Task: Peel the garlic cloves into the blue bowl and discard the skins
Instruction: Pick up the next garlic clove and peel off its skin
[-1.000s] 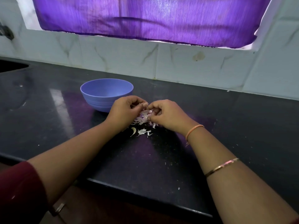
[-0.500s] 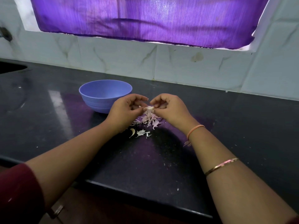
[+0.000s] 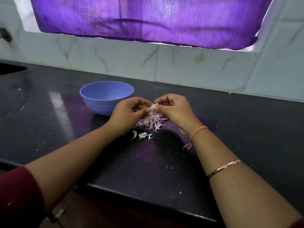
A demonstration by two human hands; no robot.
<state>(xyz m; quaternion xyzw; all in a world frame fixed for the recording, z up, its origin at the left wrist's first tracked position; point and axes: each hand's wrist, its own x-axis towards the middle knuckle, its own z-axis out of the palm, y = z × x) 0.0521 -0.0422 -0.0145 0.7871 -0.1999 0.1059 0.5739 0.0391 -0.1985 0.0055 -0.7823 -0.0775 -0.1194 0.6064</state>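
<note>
One dark table [image 3: 230,129] carries everything, and one purple curtain [image 3: 148,18] hangs above the tiled wall behind the blue bowl [image 3: 105,96]. That single bowl stands upright on the table. Two hands meet just right of the bowl, a little nearer the person: the left hand [image 3: 126,114] next to the bowl's right wall, the right hand [image 3: 176,109] farther right. Each grip is clamped, thumb and fingertips pinching the one garlic clove [image 3: 153,106] held between them above the table. One loose pile of pinkish skins [image 3: 151,120] lies under the clove, right of the bowl. A second, smaller scatter of white skins [image 3: 144,135] lies nearer the person, beside one curved pale piece [image 3: 134,134], clove or skin I cannot tell. The right forearm wears one orange thread [image 3: 198,131] and one gold bangle [image 3: 224,168].
</note>
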